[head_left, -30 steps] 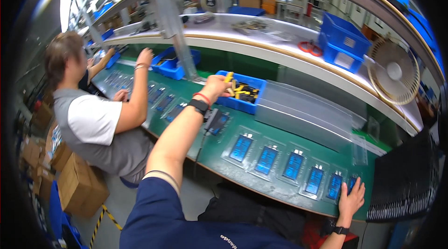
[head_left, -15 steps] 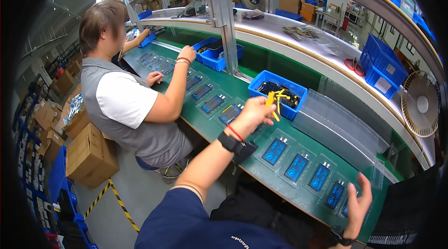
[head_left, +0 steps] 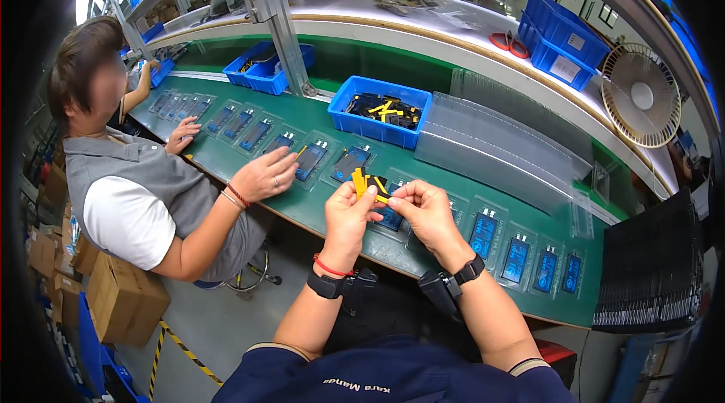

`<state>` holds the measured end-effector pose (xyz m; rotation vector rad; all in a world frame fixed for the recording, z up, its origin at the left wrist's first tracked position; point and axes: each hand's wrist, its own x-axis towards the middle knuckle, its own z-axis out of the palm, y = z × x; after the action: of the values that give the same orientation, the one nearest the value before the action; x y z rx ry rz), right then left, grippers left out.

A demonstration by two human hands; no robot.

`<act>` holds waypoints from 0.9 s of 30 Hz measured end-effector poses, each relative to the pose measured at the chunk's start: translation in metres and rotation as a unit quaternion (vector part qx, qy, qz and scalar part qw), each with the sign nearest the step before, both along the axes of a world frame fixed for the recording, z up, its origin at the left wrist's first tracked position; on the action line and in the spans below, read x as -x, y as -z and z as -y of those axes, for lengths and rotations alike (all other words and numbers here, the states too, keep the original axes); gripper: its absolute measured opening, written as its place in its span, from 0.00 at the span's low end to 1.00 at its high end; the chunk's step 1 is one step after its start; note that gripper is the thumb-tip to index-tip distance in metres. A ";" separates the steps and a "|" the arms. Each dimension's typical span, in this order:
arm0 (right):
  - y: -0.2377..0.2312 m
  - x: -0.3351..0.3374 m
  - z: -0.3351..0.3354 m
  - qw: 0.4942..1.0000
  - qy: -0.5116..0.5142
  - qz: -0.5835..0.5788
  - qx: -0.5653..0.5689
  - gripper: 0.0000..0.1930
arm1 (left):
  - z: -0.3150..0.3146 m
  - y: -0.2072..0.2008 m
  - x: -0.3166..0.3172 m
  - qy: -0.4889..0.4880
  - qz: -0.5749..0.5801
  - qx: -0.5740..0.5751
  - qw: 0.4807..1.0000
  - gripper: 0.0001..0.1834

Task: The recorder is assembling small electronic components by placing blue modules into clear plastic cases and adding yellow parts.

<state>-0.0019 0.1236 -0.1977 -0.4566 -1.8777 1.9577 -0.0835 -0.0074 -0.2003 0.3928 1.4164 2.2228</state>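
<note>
My left hand [head_left: 346,218] is closed on a small bunch of black pieces with yellow strips [head_left: 361,179], held above the bench's near edge. From the other side my right hand [head_left: 432,214] pinches the yellow end of one strip between thumb and fingertips. Just beneath and behind my hands lie flat blue-and-black rectangular packs [head_left: 484,234] in clear plastic trays, in a row along the green bench [head_left: 317,210]. My hands partly hide some of these. Beyond them stands a blue bin [head_left: 377,129] holding a heap of similar black-and-yellow pieces [head_left: 384,108].
On my left a co-worker in a grey vest [head_left: 151,184] reaches a hand [head_left: 266,174] over the row. Clear plastic sheets [head_left: 495,138] lie behind the row. A black stack [head_left: 642,274] stands at right. Red scissors [head_left: 509,44], blue bins [head_left: 559,40] and a fan [head_left: 641,95] are on the shelf.
My left hand has drawn back from beside the bin with the yellow strips. My right hand has come in from the right to meet it and grip a strip. The view has shifted right.
</note>
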 end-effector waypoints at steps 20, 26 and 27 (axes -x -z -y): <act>-0.003 -0.036 -0.007 0.982 0.087 0.049 -0.158 0.08 | -0.010 0.017 -0.027 0.025 0.025 0.005 0.999 0.09; -0.001 -0.067 -0.020 0.796 0.206 0.086 -0.563 0.10 | -0.017 0.015 -0.034 0.042 0.010 0.029 0.999 0.11; -0.001 -0.069 -0.020 0.795 0.208 0.070 -0.565 0.10 | -0.020 0.014 -0.038 0.059 0.010 0.034 0.998 0.11</act>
<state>0.0672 0.1433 -0.1972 -0.5416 -2.3543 0.3246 -0.0456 0.0124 -0.2146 0.4199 1.4165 2.0732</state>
